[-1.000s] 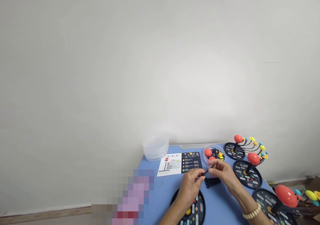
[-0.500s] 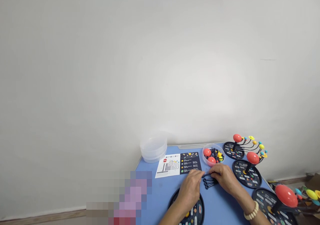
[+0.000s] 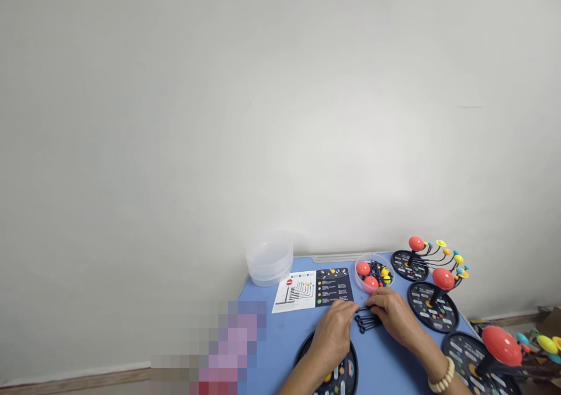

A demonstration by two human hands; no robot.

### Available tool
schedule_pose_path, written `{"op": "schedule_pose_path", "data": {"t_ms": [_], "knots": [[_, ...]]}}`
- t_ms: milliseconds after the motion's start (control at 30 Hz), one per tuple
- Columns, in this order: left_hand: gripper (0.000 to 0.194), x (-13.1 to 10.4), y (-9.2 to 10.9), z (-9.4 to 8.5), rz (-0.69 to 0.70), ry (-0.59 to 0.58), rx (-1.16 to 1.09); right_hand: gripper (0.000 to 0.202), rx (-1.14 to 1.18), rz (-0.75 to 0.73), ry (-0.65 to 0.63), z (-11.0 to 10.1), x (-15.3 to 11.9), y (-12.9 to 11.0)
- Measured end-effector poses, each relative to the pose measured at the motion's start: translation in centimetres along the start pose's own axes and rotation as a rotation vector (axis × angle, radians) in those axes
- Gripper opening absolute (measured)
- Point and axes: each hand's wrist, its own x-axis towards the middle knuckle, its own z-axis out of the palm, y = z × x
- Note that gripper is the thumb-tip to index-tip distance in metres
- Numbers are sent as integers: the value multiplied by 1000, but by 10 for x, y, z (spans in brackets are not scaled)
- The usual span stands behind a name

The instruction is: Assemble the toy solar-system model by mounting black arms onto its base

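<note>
Several thin black rods with ring-shaped ends (image 3: 367, 323) lie side by side on the blue table (image 3: 276, 336). My left hand (image 3: 335, 331) has its fingers pinched at the left end of the farthest black rod (image 3: 363, 309). At that rod's other end, my right hand (image 3: 392, 313) closes thumb and forefinger, and it hides the right ends of the rods. Partly covered by my left forearm is a round black base (image 3: 344, 377) printed with coloured planets.
A clear tub (image 3: 392, 278) holds red balls and small parts. Left of it lie a printed instruction sheet (image 3: 298, 293) and stacked clear tubs (image 3: 269, 263). Planet models with red balls (image 3: 443, 279) stand along the right. A pixelated patch (image 3: 232, 342) covers the lower left.
My right hand has shifted very slightly at the rod's end. The rods and my left hand look almost the same.
</note>
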Motion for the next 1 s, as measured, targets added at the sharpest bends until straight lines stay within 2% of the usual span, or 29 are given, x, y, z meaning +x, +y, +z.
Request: {"op": "schedule_pose_path", "data": {"t_ms": [333,600,867,1000], "knots": [[40,-1,0,-2,-23,-10,9,31,-38,-11,3,2,-1,-2],[43,-1,-2,0,-92,-40,67,27,10,-4,-59,-11,-10,-5],[42,0,4,-2,-129,-49,9,36,45,26,-99,-16,-13,-3],[34,0,3,-2,-126,-24,-2,39,20,35,-105,-20,-11,1]]}}
